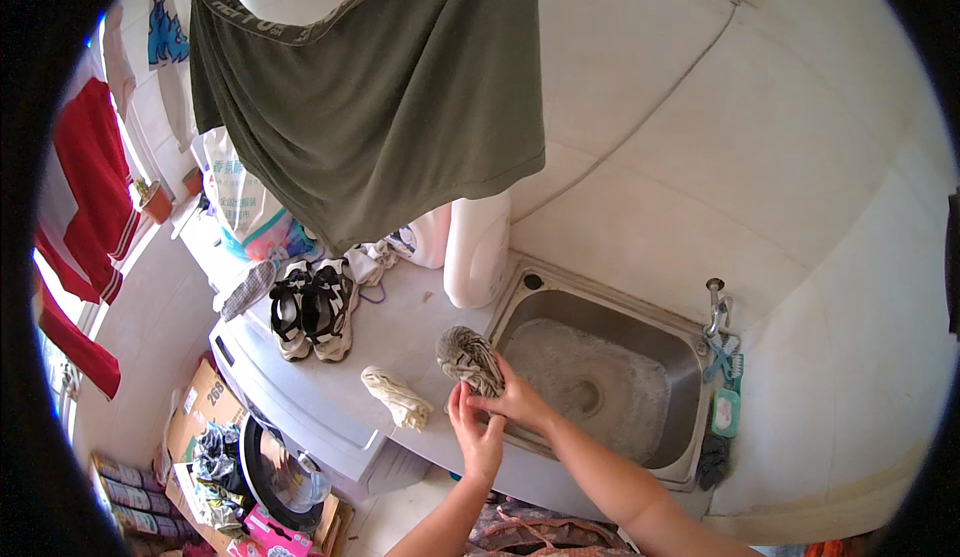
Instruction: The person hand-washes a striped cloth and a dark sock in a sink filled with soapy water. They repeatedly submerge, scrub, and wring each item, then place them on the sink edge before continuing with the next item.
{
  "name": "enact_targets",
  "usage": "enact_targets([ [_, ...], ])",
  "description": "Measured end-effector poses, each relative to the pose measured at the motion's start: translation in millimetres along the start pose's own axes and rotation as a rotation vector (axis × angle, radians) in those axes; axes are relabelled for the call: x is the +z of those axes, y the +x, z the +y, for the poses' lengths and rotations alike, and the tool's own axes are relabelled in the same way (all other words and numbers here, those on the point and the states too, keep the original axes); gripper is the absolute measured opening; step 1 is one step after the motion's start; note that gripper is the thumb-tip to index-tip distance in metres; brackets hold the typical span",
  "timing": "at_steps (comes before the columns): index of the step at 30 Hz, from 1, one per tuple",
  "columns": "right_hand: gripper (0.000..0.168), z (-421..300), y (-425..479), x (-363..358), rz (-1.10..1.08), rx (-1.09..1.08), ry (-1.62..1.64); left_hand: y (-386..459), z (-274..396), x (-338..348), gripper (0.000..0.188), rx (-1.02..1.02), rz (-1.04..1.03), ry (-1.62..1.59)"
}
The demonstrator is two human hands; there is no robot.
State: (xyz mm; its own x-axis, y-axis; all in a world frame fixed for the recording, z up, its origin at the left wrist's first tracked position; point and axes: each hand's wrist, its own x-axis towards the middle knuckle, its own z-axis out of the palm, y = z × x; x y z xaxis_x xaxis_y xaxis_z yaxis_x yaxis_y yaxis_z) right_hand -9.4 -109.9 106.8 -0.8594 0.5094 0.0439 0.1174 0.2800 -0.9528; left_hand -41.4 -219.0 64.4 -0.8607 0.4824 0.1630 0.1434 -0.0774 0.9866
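A damp, bunched grey-and-beige cloth (469, 358), sock-like in size, is held above the counter at the left rim of the sink. My right hand (519, 399) grips its lower right side. At its lower end are the fingertips of my left hand (478, 437), pinching it; part of that grip is hidden. To the left of my hands, a twisted cream cloth (397, 399) lies on the grey counter (405, 317). Cloudy, foamy water stands in the steel sink (694, 407), and the drain shows through it.
White detergent bottles (476, 257) stand behind the sink. A pair of black-and-white shoes (315, 313) sits on the counter. Dark green shorts (375, 107) hang low overhead. Right of the sink are a faucet (718, 309), brushes (724, 358) and a soap dish (725, 413). A washing machine (300, 407) is at left.
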Motion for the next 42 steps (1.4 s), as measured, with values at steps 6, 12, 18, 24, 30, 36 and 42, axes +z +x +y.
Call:
enact_targets([
  [6,0.063,24.7,17.9,37.9,0.212,0.081,-0.190,19.3,22.5,-20.7,0.047,-0.022,0.230,0.005],
  [12,0.062,10.9,30.2,73.4,0.161,-0.003,-0.417,17.9,27.7,-38.0,0.047,0.305,0.119,0.474],
  [18,0.058,55.2,24.1,94.6,0.099,-0.222,-0.904,18.2,-3.0,-42.2,0.052,0.139,0.017,0.478],
  [24,0.065,60.5,23.0,74.4,0.006,-0.259,-0.692,18.4,6.8,-32.7,0.053,0.180,-0.004,0.506],
  [30,0.066,54.0,-1.2,28.3,-0.019,-0.459,-0.316,13.1,28.2,-11.5,0.050,0.272,-0.116,0.399],
  [36,0.058,47.0,-49.0,-13.7,0.107,-0.145,-0.169,-0.8,23.9,31.8,0.042,0.301,-0.303,0.247],
  [42,0.043,54.4,-106.1,-64.2,0.422,0.072,-0.253,-26.1,22.2,86.8,0.032,0.229,-0.591,0.125],
])
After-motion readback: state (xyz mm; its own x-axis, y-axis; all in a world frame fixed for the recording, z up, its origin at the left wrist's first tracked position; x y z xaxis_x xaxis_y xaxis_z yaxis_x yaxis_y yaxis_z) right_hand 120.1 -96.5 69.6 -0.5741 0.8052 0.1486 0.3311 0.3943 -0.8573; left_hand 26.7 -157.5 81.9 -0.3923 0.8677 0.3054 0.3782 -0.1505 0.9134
